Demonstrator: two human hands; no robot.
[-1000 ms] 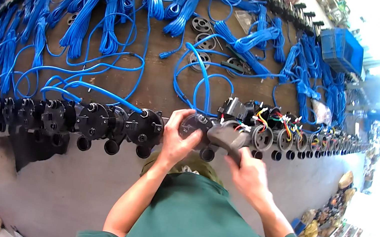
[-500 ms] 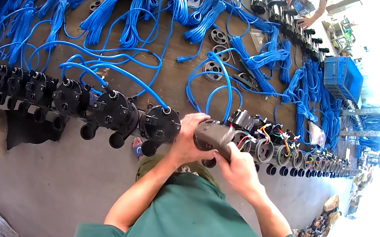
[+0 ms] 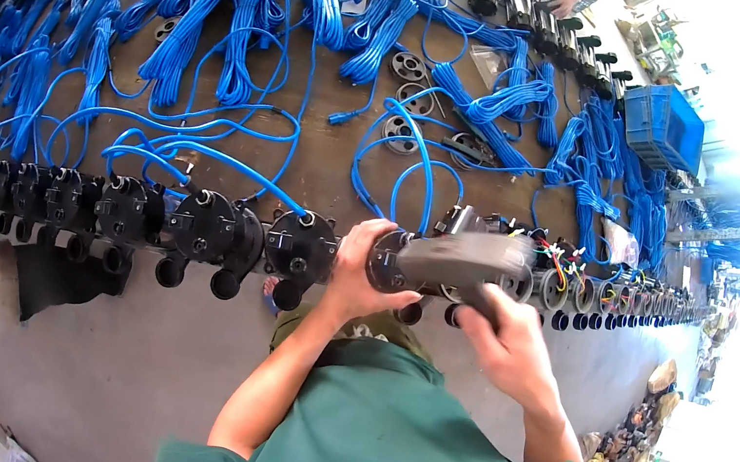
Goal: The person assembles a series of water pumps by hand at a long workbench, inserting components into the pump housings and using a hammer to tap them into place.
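Grey power driver [image 3: 469, 260], pistol-shaped, in your right hand [image 3: 509, 340], fingers closed round its grip; its nose lies against the black pump housing [image 3: 390, 259] at the near edge of the brown worktop [image 3: 324, 154]. Your left hand [image 3: 363, 269] has its fingers wrapped on that housing, right of the long row of black pumps [image 3: 135, 214]. Blue cable bundles [image 3: 207, 34] lie farther back; a blue crate [image 3: 666, 125] sits far right.
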